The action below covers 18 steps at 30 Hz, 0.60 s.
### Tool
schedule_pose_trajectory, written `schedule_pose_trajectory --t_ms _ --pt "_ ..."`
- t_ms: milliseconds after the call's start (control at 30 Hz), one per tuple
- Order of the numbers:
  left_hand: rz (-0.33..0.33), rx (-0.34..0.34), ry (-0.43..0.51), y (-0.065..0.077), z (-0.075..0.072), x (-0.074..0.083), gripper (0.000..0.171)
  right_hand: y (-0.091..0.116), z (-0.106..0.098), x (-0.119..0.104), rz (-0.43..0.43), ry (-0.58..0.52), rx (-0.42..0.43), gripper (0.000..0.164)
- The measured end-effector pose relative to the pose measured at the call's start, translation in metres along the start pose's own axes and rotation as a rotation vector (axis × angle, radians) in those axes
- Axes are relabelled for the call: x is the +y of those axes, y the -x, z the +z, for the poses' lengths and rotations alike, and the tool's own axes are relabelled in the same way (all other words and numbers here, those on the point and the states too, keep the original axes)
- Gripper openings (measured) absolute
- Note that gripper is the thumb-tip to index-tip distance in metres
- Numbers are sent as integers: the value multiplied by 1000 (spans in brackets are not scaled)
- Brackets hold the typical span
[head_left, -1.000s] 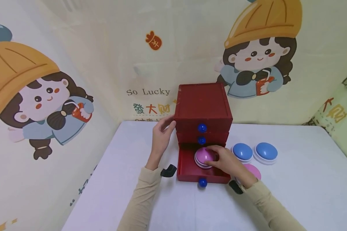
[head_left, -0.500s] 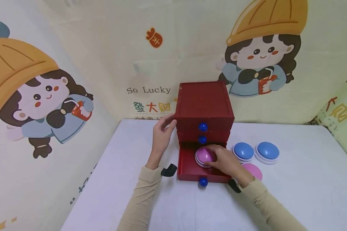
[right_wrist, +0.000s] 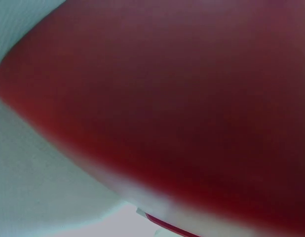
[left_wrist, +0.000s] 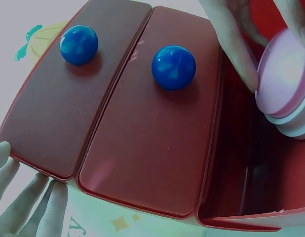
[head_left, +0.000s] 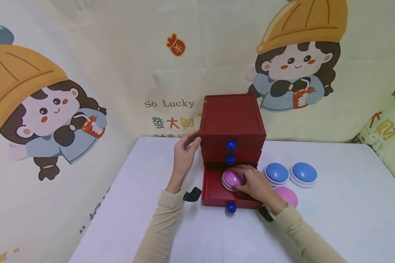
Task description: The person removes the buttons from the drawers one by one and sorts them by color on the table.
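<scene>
A red cabinet (head_left: pixel 231 114) of three drawers stands on the table, its bottom drawer (head_left: pixel 214 197) pulled out. Inside that drawer is a pink dome push button (head_left: pixel 232 178) on a white base. My right hand (head_left: pixel 255 182) grips this button's right side between thumb and fingers; in the left wrist view the pink dome (left_wrist: pixel 285 74) looks tilted, with fingertips at its edge. My left hand (head_left: pixel 183 153) touches the cabinet's left side near the top drawer, its fingers (left_wrist: pixel 54 210) fairly straight. The right wrist view is mostly a blurred red surface (right_wrist: pixel 167 98).
Right of the cabinet, two blue dome push buttons (head_left: pixel 276 172) (head_left: pixel 304 172) sit on white bases. Nearer, a second pink dome button (head_left: pixel 287 196) is partly hidden by the right forearm. Blue round knobs (head_left: pixel 231 208) mark the drawers. A printed cloth wall (head_left: pixel 125 73) rises behind the white table (head_left: pixel 197 233).
</scene>
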<state>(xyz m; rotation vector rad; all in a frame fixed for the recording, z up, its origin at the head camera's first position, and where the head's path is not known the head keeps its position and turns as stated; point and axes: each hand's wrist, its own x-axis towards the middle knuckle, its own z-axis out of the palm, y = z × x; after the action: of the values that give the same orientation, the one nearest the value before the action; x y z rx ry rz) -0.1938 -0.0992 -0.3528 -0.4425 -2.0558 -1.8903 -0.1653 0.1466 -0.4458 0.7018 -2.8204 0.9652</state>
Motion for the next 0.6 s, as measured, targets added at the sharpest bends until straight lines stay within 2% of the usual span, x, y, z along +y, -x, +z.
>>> schedule_pose_trajectory --t_ms 267,600 --pt "-8 -7 8 0 0 -1 35 2 2 1 -17 28 11 59" --pt "-1 4 -3 1 1 -1 35 6 -1 -1 -16 5 16 59"
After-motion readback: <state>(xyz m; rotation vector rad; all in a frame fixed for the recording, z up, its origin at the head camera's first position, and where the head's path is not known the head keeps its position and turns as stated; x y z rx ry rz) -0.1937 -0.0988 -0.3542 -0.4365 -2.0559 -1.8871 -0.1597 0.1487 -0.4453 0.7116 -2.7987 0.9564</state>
